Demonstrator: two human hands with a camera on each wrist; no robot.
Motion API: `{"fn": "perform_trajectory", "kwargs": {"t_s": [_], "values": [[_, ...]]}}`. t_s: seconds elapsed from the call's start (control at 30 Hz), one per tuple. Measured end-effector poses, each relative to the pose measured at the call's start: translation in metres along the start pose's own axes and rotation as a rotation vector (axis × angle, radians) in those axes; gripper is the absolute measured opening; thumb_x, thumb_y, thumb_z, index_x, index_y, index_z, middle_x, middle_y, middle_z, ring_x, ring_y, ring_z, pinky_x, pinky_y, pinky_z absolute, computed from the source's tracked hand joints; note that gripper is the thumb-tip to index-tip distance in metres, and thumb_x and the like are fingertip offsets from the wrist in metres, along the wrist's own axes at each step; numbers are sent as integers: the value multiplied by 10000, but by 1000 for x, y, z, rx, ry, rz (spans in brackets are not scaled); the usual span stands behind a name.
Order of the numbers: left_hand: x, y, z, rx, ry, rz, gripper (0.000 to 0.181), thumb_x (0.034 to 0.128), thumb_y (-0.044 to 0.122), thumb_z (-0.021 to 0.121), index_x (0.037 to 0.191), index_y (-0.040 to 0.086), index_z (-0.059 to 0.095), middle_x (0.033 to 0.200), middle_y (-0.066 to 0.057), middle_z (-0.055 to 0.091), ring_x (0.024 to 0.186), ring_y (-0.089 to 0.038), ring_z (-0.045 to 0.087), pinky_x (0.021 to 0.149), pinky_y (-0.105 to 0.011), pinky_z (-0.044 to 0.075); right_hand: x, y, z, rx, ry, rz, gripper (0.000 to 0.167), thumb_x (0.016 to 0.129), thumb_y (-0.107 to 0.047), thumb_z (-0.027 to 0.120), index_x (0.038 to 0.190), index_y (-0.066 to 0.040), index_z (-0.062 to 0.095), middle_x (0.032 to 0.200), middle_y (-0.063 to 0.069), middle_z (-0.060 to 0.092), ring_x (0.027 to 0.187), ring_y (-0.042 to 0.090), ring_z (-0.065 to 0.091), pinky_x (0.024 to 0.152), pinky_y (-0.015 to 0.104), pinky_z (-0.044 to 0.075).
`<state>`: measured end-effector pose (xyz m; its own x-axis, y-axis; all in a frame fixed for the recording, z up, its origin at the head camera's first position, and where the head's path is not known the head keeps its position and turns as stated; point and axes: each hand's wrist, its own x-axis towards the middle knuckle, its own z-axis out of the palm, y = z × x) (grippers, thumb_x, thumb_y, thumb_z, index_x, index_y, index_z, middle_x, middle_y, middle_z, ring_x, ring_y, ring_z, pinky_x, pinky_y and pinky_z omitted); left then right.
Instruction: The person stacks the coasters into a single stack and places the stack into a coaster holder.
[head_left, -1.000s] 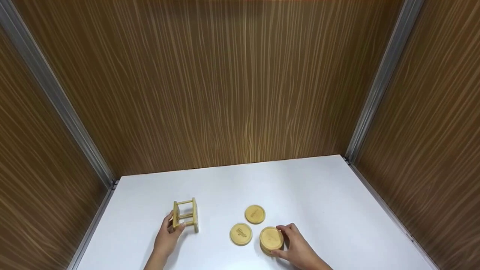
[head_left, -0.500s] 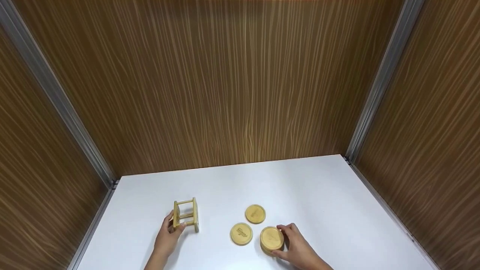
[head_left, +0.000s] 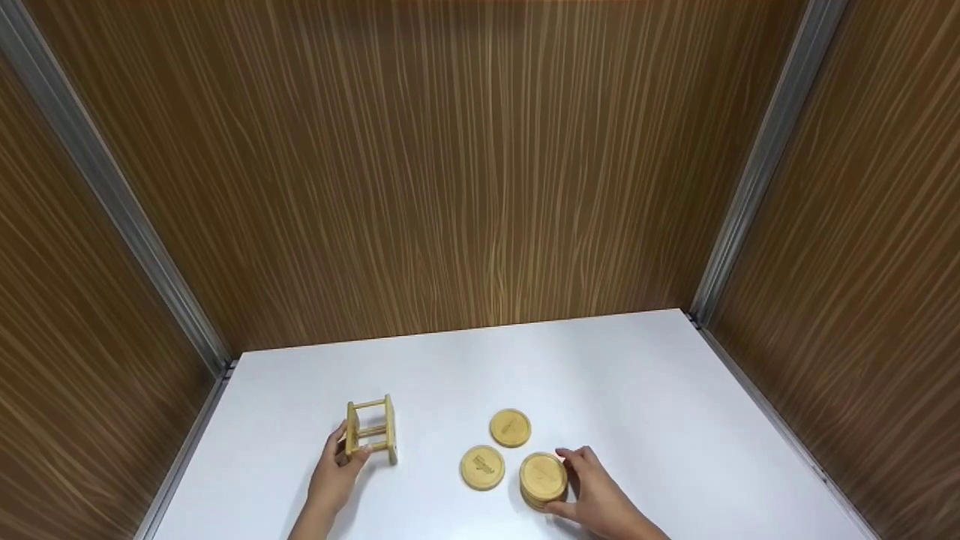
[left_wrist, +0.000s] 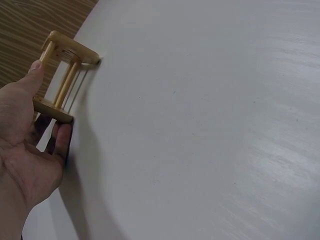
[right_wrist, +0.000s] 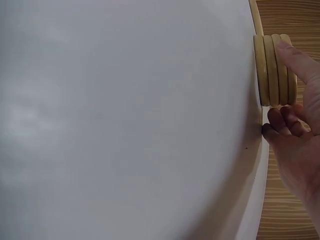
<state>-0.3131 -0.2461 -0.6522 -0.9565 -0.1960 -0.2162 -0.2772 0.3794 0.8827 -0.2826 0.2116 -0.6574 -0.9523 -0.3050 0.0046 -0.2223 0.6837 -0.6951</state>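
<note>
At the left of the white table, my left hand (head_left: pixel 332 480) grips a small wooden coaster holder (head_left: pixel 390 431) made of two end plates joined by rods. In the left wrist view, the thumb lies on a rod of the holder (left_wrist: pixel 66 87), with fingers around the lower plate. To the right, my right hand (head_left: pixel 596 499) holds a stack of several round wooden coasters (head_left: pixel 543 475) by its side. The right wrist view shows the thumb on the edge of the coaster stack (right_wrist: pixel 272 70), its fingers curled on the other side.
Two single coasters lie flat left of the stack: an engraved nearer coaster (head_left: pixel 482 468) and a farther coaster (head_left: pixel 510 428). The white table (head_left: pixel 600 367) is bounded by a wood-grain back wall (head_left: pixel 480 187) and side panels with metal posts (head_left: pixel 769 157).
My right fingertips have shifted very slightly to the right at the stack. The left hand, the holder and the coasters stay where they were.
</note>
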Motion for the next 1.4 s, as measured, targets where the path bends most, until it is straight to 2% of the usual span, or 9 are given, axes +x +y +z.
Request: {"fn": "perform_trajectory", "kwargs": {"t_s": [0.1,0.3,0.6,0.73,0.9,1.07,1.23,1.4], "values": [[-1,0,0,2,4,6,999,984,655,703,1734,198,227,1718,-279,378,1555,-491,445,1273,-580,449,0,-2,-3,8,-1,-3,1052,756,-474,993,1538,38,509,1235,68,550,1254,289,649,1170,514,525],[-1,-1,1,7,13,26,957,1012,605,698,1731,177,233,1712,-288,384,1555,-495,445,1283,-576,437,4,-12,-10,56,0,17,1043,760,-439,994,1554,19,496,1339,111,549,1346,371,614,1195,601,501],[-1,-3,0,19,16,40,932,1031,576,691,1729,159,235,1696,-298,407,1531,-497,477,1262,-568,467,18,-43,-13,95,12,-7,981,791,-393,986,1552,1,509,1407,177,556,1377,394,581,1195,666,485],[-1,-3,0,13,9,38,997,995,653,685,1730,158,226,1693,-304,402,1529,-499,476,1257,-566,472,24,-60,-10,56,-3,-41,955,809,-379,975,1553,-4,508,1443,163,545,1406,408,573,1202,649,489],[0,-3,0,12,9,32,950,1024,590,692,1731,159,227,1698,-302,397,1545,-505,453,1277,-572,447,31,-80,-3,-15,-37,-63,951,811,-412,971,1546,-12,518,1474,143,543,1414,408,580,1195,616,508],[2,0,-1,11,-9,5,995,1003,638,687,1741,185,197,1730,-277,355,1579,-500,402,1307,-577,400,42,-99,6,-109,-80,-72,965,785,-456,978,1531,-33,535,1511,141,551,1412,407,602,1190,592,520],[3,0,-1,11,-9,6,1033,976,674,692,1741,187,198,1731,-279,354,1584,-501,394,1313,-584,387,50,-113,17,-178,-137,-72,972,792,-470,968,1554,-61,522,1528,130,553,1389,389,622,1161,573,555],[0,1,0,16,0,18,972,1008,619,693,1737,184,219,1713,-289,383,1572,-499,417,1312,-594,386,57,-121,29,-219,-175,-70,978,798,-461,968,1568,-62,516,1562,140,535,1438,379,580,1197,544,534]]}}
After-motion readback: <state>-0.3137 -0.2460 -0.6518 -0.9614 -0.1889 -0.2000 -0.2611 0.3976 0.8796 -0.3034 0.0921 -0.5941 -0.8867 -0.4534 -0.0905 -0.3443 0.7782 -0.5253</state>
